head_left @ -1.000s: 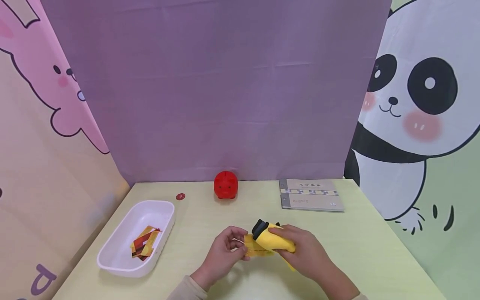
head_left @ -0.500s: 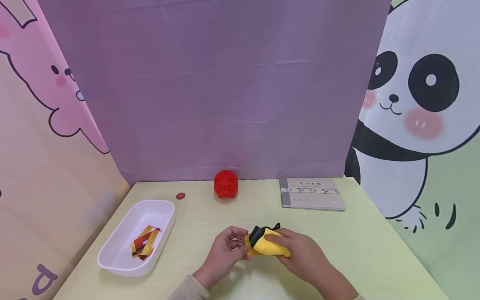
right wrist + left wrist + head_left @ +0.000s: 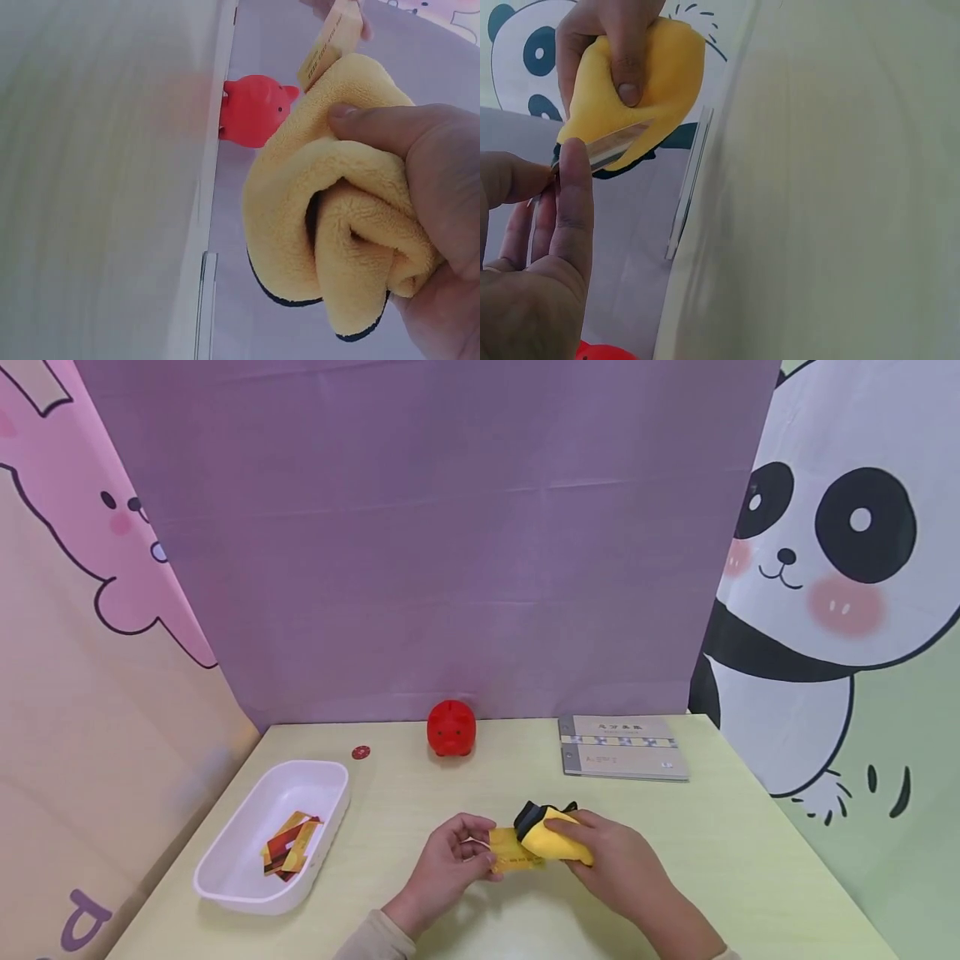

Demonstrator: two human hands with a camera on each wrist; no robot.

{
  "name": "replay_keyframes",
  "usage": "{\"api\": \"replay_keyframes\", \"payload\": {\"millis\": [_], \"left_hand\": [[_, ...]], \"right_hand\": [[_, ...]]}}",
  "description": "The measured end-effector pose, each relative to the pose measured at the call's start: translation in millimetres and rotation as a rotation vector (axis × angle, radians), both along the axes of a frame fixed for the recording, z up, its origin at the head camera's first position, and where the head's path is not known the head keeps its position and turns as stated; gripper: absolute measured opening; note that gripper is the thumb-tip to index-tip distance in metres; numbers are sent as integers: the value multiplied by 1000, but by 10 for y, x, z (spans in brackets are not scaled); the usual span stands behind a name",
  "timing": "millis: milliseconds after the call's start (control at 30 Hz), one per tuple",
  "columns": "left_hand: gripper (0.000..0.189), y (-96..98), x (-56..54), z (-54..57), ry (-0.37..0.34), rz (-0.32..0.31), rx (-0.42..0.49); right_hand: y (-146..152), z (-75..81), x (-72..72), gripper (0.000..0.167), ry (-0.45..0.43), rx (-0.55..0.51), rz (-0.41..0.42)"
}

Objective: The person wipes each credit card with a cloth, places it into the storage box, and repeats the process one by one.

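Observation:
A yellow card [image 3: 508, 850] is pinched at its left end between the thumb and fingers of my left hand [image 3: 450, 862], held a little above the table. My right hand [image 3: 618, 858] grips a bunched yellow cloth [image 3: 555, 837] with a dark edge, which covers the card's right part. In the right wrist view the plush folds of the cloth [image 3: 352, 202] show under my thumb, and the card [image 3: 330, 45] sticks out beyond them with a row of raised digits. From the left wrist view, the card [image 3: 619, 144] appears nearly edge-on against the cloth [image 3: 641, 90].
On the left stands a white plastic tray [image 3: 217, 889] with several red and yellow cards [image 3: 288, 845]. A red piggy bank [image 3: 452, 728] sits at the back, a small red disc [image 3: 361, 752] to its left. A grey notebook [image 3: 624, 750] lies at the back right.
The cloth in my right hand slid left along the card towards my left fingers, then back right, uncovering more of the card. My left hand has stayed almost in place.

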State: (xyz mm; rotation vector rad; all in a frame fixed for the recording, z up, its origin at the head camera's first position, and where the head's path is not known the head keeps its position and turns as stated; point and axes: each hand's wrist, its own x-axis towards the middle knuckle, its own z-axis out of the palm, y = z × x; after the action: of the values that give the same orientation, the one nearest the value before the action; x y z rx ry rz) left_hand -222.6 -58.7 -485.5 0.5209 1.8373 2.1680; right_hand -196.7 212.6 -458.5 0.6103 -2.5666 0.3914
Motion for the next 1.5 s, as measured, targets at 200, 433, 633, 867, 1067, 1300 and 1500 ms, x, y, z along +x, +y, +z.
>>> {"api": "replay_keyframes", "payload": {"millis": [200, 433, 633, 867, 1067, 1300, 1500], "left_hand": [[38, 43, 38, 5, -7, -26, 5], [38, 60, 28, -9, -22, -31, 38], [38, 45, 21, -23, -26, -19, 42], [41, -4, -11, -43, -16, -6, 37], [40, -39, -21, -16, 9, 11, 22], [39, -86, -48, 32, -14, 75, -15], [40, -112, -73, 24, -11, 112, -29]], "right_hand": [[-46, -16, 18, 52, 21, -2, 60], [-91, -10, 50, 53, 69, -9, 151], [-74, -4, 58, 51, 40, -8, 161], [-29, 28, 61, 50, -33, -41, 134], [42, 7, 24, 51, -53, -102, 158], [161, -8, -18, 57, -70, -177, 131], [252, -7, -59, 59, -47, -270, 110]]}}
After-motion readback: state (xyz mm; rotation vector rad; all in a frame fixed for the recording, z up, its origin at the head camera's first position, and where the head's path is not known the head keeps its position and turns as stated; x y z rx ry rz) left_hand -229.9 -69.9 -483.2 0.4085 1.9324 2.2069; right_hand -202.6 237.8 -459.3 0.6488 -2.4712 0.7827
